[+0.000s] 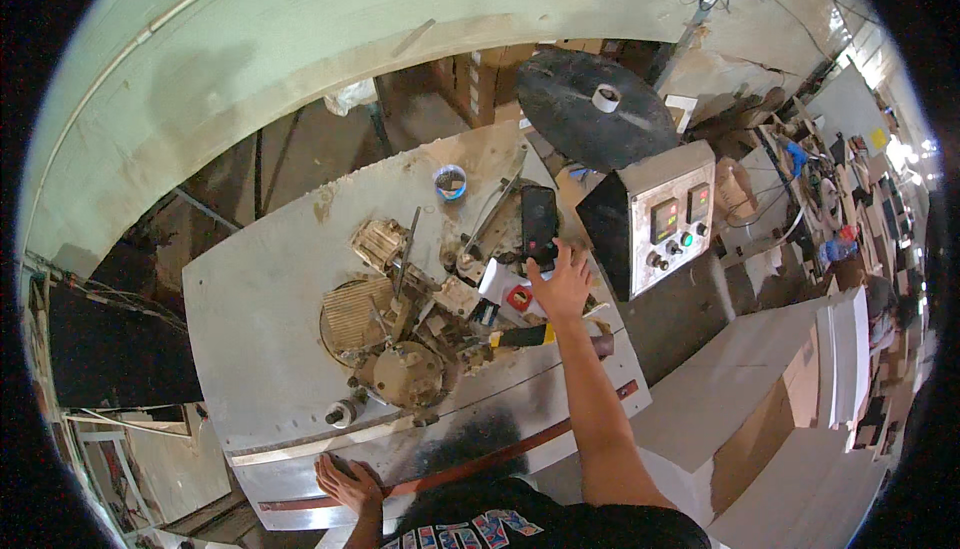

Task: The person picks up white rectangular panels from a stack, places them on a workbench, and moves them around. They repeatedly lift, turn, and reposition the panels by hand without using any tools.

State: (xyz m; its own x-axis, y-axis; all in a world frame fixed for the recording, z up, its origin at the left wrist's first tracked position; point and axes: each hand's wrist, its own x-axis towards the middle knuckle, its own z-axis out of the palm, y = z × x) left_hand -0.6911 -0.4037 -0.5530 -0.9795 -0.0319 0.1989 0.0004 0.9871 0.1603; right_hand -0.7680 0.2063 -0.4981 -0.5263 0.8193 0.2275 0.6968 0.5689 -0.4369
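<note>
My right hand (563,284) reaches over the worktable with its fingers spread, at the lower end of a black phone (539,217). Whether its fingertips touch the phone I cannot tell; nothing shows in its grip. Beside the thumb lie a white paper (497,281) and a small red-and-white item (519,297). A yellow-and-black handled tool (523,336) lies just below them. At the table's front edge, my left hand (350,484) lies flat near a reddish-brown strip (480,466), holding nothing.
A dusty machine (408,374) with a round head and ribbed motor (360,316) sits mid-table. Behind it stands a small cup (450,183). To the right are a control box (672,214) with displays and knobs, a black disc (597,109) with a tape roll, and large white boards (750,379).
</note>
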